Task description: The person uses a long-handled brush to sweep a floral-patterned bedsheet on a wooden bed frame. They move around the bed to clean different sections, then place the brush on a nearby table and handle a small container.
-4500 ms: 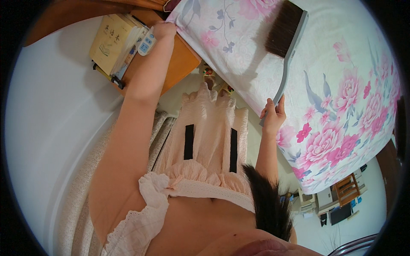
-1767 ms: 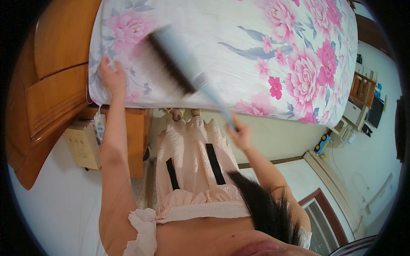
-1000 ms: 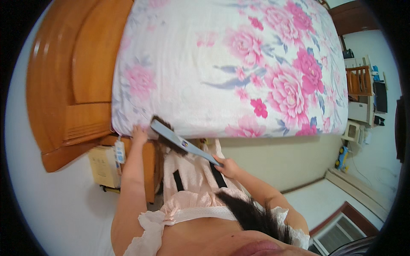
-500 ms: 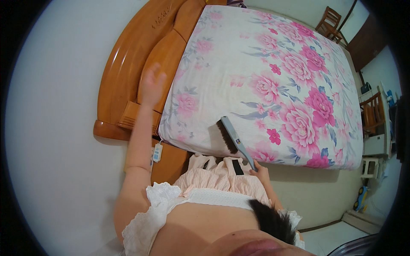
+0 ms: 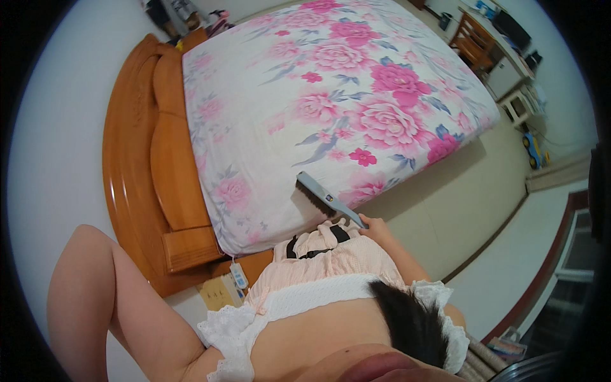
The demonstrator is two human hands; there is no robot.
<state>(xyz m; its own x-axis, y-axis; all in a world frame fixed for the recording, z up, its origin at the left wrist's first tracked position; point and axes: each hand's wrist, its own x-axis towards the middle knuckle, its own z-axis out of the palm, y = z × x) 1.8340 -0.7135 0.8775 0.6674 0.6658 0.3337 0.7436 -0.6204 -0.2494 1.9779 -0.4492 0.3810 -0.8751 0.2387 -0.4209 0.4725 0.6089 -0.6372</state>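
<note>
My right hand (image 5: 378,228) is closed around the handle of a grey bed brush (image 5: 340,208) with dark bristles. The brush head is over the near edge of a bed (image 5: 254,121) dressed in a white sheet with pink flowers; I cannot tell whether the bristles touch the sheet. My left arm (image 5: 114,286) is bent sharply at the elbow by the wall, and its hand lies outside the view.
A brown wooden headboard (image 5: 130,159) runs along the bed's left side. Beside the near corner are a white power strip (image 5: 238,275) and a wooden bedside cabinet (image 5: 258,266). A wooden chair (image 5: 472,41), a white stool (image 5: 517,108) and a toy vehicle (image 5: 533,151) stand to the right.
My left arm, earlier stretched out over the headboard, has folded back and its hand has left the view. The view has turned right. My right hand still grips the brush.
</note>
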